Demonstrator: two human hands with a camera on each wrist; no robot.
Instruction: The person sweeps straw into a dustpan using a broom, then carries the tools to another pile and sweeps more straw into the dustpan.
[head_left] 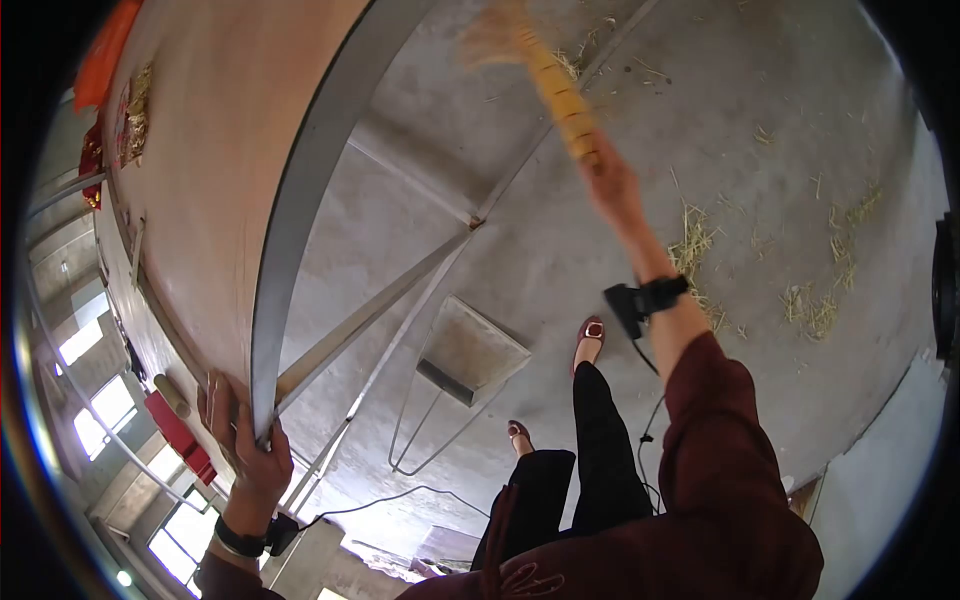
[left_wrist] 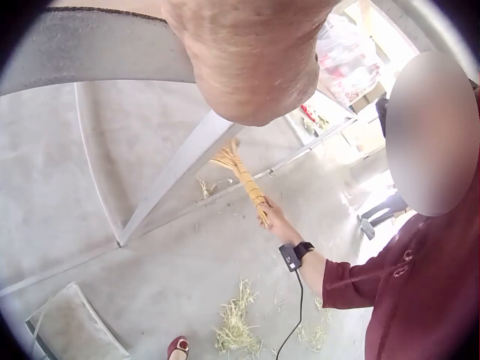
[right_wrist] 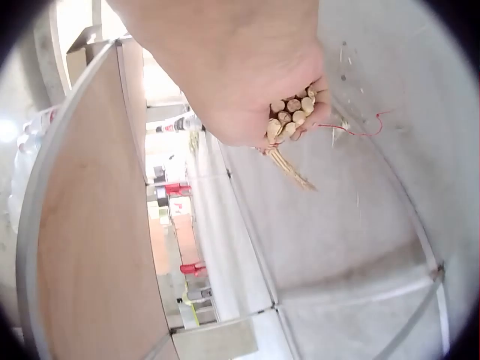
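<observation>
My right hand point(head_left: 610, 180) grips the handle of a hand broom point(head_left: 563, 100), a yellow bundle of stalks bound with dark bands. Its bristle end is blurred beyond the table's rim in the head view. In the right wrist view, the cut stalk ends point(right_wrist: 292, 116) show inside the curled fingers. My left hand point(head_left: 250, 450) rests at the edge of a wooden tabletop point(head_left: 215, 200), fingers lying over the top and thumb against the grey rim. From the left wrist view those fingers are hidden behind the wrist.
Metal table legs and braces point(head_left: 375, 310) stand on the concrete floor. Below lies a dustpan point(head_left: 475, 345) with a wire handle. Loose straw point(head_left: 695, 240) is scattered on the right. A red object point(head_left: 180, 435) and a rolled tube point(head_left: 172, 395) lie beyond the left hand. Cables trail from both wrists.
</observation>
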